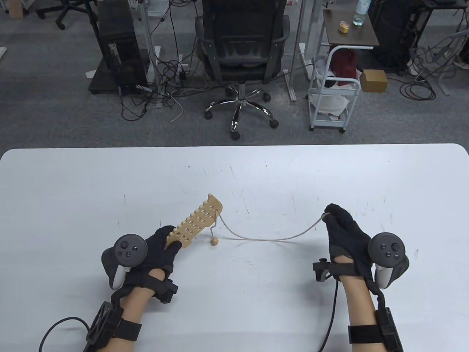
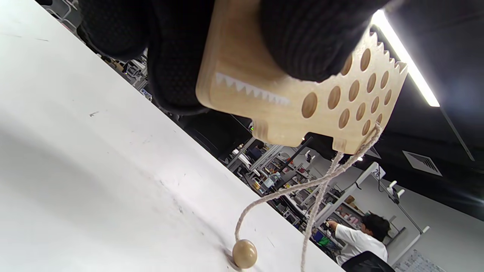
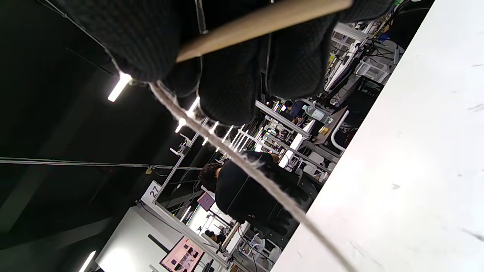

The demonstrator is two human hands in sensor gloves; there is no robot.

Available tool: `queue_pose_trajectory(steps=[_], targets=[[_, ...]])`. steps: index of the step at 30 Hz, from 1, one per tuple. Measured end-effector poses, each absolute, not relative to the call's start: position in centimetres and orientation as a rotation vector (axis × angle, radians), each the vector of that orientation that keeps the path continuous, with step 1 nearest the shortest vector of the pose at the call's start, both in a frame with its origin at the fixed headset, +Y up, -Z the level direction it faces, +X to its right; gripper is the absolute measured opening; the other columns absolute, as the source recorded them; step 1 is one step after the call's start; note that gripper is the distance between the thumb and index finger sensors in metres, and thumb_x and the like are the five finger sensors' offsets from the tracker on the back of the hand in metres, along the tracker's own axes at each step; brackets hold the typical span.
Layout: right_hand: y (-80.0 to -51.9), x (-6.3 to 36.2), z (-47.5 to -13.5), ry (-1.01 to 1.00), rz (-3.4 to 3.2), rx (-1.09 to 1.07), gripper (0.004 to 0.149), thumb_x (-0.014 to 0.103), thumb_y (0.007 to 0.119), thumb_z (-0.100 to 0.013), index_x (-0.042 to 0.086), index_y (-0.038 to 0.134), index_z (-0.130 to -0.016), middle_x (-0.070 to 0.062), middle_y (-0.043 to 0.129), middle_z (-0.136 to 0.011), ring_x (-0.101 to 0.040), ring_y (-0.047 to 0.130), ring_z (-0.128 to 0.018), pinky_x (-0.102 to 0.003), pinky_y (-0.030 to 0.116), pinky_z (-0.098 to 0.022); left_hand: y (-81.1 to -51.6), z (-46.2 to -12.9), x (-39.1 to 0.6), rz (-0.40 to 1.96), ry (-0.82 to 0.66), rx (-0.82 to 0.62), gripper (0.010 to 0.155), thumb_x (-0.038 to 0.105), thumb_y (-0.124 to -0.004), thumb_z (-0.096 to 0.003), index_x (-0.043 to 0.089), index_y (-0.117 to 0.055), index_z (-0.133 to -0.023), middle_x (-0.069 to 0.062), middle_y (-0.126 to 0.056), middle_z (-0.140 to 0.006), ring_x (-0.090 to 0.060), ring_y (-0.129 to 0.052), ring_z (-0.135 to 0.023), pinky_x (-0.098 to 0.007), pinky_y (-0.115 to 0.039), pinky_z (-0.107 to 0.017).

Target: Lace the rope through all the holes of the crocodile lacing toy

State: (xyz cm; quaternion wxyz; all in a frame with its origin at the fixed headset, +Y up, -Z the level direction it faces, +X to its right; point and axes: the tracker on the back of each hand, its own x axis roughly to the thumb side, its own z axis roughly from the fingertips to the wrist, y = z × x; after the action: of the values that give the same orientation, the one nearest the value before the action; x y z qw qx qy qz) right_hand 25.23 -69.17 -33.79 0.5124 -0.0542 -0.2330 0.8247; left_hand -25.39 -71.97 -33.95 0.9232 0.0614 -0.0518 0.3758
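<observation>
My left hand [image 1: 161,249] grips the head end of the wooden crocodile lacing toy [image 1: 196,222] and holds it tilted above the white table [image 1: 234,176]. The left wrist view shows the toy [image 2: 272,98] from below, with several holes and white painted teeth. The beige rope [image 1: 271,238] passes through a hole near the toy's far end. One short end hangs down to a wooden bead [image 1: 214,241] on the table, also in the left wrist view [image 2: 244,254]. The long end sags across to my right hand [image 1: 340,227], which holds the rope's wooden needle [image 3: 261,22] and the rope [image 3: 234,158].
A black office chair [image 1: 242,47] and a small white cart [image 1: 331,95] stand on the floor beyond the table's far edge. Cables run from both wrists off the bottom edge.
</observation>
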Motion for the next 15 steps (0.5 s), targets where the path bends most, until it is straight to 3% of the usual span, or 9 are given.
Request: queue_pose_trajectory(steps=[3, 8, 15], targets=[[-69.2, 24.7, -33.8, -0.548, 2.029, -0.12, 0.037, 0.037, 0.087, -0.045, 0.027, 0.09, -0.08, -0.005, 0.088, -0.081, -0.039, 0.075, -0.085, -0.066, 0.047, -0.066, -72.0, -33.9, -24.9, 0.76, -0.131, 0.12, 0.054, 0.038, -0.087, -0.037, 0.029, -0.072, -0.089, 0.004, -0.093, -0.077, -0.025, -0.101, -0.061, -0.049, -0.074, -0.063], [-69.3, 23.9, -34.0, -0.492, 2.069, -0.092, 0.037, 0.036, 0.09, -0.043, 0.025, 0.092, -0.078, -0.004, 0.093, -0.068, -0.035, 0.085, -0.073, -0.066, 0.05, -0.066, -71.9, -33.6, -24.1, 0.737, -0.173, 0.114, 0.054, 0.038, -0.087, -0.037, 0.03, -0.073, -0.089, 0.004, -0.093, -0.078, -0.025, -0.101, -0.061, -0.049, -0.074, -0.063], [-69.8, 22.7, -34.2, -0.454, 2.125, -0.072, 0.038, 0.034, 0.091, -0.041, 0.025, 0.091, -0.078, -0.002, 0.102, -0.063, -0.034, 0.096, -0.068, -0.065, 0.056, -0.064, -71.8, -33.3, -22.8, 0.699, -0.238, 0.095, 0.054, 0.038, -0.087, -0.037, 0.03, -0.072, -0.089, 0.004, -0.093, -0.078, -0.025, -0.1, -0.062, -0.049, -0.074, -0.063]])
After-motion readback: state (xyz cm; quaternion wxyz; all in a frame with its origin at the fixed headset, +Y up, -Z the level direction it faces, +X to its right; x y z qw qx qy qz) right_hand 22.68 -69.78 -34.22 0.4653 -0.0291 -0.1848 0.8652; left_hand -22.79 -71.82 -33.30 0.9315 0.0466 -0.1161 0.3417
